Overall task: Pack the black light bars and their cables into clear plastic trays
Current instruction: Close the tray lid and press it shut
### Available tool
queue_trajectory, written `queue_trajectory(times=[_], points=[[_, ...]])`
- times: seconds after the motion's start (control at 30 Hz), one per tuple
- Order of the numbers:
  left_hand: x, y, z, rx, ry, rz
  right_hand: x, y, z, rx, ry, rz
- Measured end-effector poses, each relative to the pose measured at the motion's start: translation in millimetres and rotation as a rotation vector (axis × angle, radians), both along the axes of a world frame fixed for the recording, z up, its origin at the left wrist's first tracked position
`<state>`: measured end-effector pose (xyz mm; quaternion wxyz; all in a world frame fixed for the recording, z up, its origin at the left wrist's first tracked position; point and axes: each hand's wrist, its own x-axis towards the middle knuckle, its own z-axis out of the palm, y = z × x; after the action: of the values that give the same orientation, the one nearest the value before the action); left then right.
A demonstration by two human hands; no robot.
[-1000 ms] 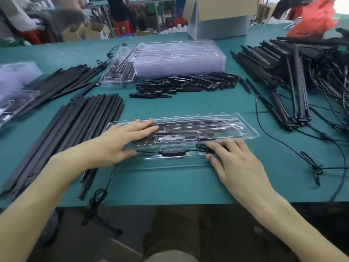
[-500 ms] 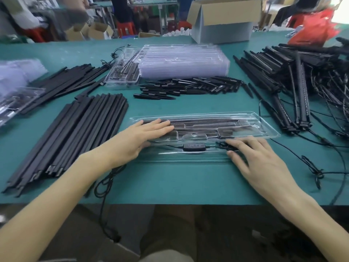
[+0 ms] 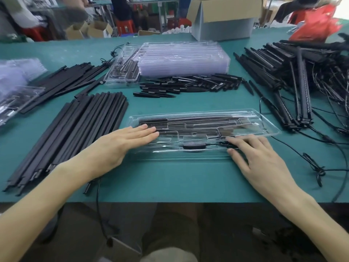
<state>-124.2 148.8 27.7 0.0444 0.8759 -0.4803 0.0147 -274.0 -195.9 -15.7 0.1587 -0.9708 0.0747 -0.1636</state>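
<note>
The left hand (image 3: 120, 148) and right hand (image 3: 264, 161) are bare, as are the forearms (image 3: 47, 195); the trousers (image 3: 166, 224) are dark.

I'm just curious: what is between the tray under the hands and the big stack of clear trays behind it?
In the head view, a heap of small black pointed pieces lies there, with bare green table nearer the tray.

Bright, even overhead light; wide-angle edges bend, background blurs, plastic glints.

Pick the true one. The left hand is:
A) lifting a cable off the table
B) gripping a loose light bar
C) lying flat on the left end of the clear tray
C: the left hand lies with straight fingers on the left end of the clear tray, gripping nothing.
</note>
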Motion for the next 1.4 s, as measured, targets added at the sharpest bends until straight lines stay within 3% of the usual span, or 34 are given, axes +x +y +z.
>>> queue_trajectory(times=[0.27,0.43,0.6,0.7,0.87,0.97,1.03,1.23,1.4], points=[[-7,-10,17,0.042,0.221,0.079,-3,0,0,0.017,0.005,0.034],[-28,-42,11,0.021,-0.048,0.163,-5,1,3,-0.039,0.031,0.061],[-26,-76,8,0.142,-0.329,0.163,-13,-2,7,-0.077,0.057,0.134],[-31,-82,9,0.128,-0.350,0.177,-20,1,8,-0.011,-0.052,0.153],[-35,-85,-2,0.314,-0.352,0.161,-32,-2,3,0.004,-0.394,0.119],[-35,-92,-3,0.265,-0.340,0.113,-30,-9,10,-0.020,-0.494,0.080],[-34,-93,-2,0.243,-0.328,0.078,-23,-13,18,-0.012,-0.473,0.089],[-41,-102,-6,0.122,-0.326,0.071,-4,-22,17,0.011,-0.158,0.142],[-43,-113,-14,0.124,-0.402,0.077,-7,-23,11,0.024,-0.143,0.151]])
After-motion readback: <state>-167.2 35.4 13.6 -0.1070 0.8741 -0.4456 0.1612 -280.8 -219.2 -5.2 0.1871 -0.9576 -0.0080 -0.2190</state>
